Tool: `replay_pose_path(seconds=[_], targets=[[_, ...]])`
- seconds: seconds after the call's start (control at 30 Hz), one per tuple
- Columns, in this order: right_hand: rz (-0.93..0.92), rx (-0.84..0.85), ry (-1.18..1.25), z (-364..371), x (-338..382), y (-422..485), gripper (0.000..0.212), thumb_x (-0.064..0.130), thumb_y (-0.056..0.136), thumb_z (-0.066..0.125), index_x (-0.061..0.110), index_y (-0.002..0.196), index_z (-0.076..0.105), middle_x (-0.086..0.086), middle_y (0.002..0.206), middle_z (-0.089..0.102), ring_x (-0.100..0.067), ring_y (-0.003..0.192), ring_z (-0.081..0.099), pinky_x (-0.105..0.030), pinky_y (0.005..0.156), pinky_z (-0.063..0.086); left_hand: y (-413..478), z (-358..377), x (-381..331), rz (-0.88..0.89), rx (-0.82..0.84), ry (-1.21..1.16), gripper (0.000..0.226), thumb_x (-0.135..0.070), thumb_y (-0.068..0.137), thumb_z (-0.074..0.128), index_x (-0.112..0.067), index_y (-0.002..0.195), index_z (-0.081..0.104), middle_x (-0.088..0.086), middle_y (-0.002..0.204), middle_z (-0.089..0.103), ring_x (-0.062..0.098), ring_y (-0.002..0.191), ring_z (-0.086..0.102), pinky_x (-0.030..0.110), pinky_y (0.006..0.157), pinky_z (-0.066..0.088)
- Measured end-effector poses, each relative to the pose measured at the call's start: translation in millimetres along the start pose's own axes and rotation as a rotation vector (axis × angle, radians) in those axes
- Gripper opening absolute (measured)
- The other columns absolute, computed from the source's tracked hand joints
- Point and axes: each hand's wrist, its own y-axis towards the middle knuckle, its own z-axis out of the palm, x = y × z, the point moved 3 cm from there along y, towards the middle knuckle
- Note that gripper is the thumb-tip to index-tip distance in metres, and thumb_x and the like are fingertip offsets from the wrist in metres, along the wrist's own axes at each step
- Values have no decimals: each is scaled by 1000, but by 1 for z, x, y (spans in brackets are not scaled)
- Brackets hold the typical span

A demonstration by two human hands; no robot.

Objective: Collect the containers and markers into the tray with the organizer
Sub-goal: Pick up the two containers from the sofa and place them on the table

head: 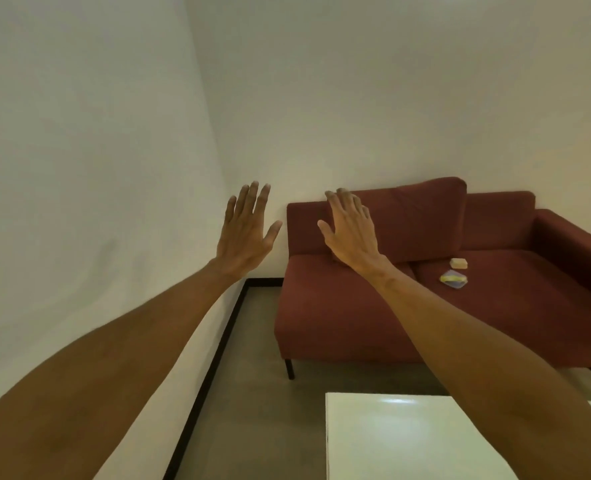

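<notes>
Beige container (pixel 459 262) is sitting on the sofa (pixel 356 323) seat, with the yellow container (pixel 453 279) just in front of it; labels are too blurry to read. Left hand (pixel 243 233) and right hand (pixel 351 233) are hovering up by the sofa's left end, fingers stretched straight, holding nothing. White table (pixel 391 438) is sitting in front of the sofa.

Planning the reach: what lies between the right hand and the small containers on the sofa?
Head view: only red sofa cushion shows between the right hand and the beige container or the yellow-blue item; nothing else.
</notes>
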Motion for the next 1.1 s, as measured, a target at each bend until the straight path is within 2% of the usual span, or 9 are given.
replay_pose_path(seconds=[0.3, 0.5, 0.63, 0.8, 1.1], targets=[[116, -7, -38, 136, -56, 80, 60, 35, 92, 60, 14, 145, 40, -12, 149, 43, -28, 136, 42, -43, 105, 42, 108, 148, 71, 61, 59, -117, 73, -49, 99, 42, -21, 158, 10, 7, 166, 13, 22, 154, 8, 45, 125, 12], [276, 17, -31, 247, -98, 131, 62, 37, 93, 59, 15, 147, 39, -12, 151, 40, -28, 137, 40, -43, 104, 43, 178, 256, 118, 89, 122, -237, 71, -50, 99, 40, -19, 157, 13, 8, 165, 17, 23, 153, 15, 45, 124, 16], [390, 2, -34, 291, -123, 159, 62, 38, 93, 59, 17, 148, 38, -11, 152, 39, -26, 136, 41, -41, 104, 44, 222, 321, 132, 120, 177, -344, 70, -49, 100, 41, -18, 157, 15, 9, 164, 21, 25, 151, 20, 47, 123, 21], [514, 27, -92, 332, -175, 165, 64, 38, 93, 59, 18, 149, 36, -9, 152, 39, -25, 134, 43, -40, 105, 43, 258, 410, 117, 170, 278, -480, 68, -47, 100, 41, -18, 157, 17, 9, 163, 22, 23, 151, 20, 43, 125, 15], [722, 66, -170, 389, -314, 168, 64, 37, 91, 61, 19, 148, 38, -7, 149, 41, -25, 131, 46, -45, 101, 47, 320, 562, 40, 289, 451, -614, 68, -46, 100, 42, -19, 157, 16, 8, 163, 24, 21, 151, 23, 43, 124, 19]])
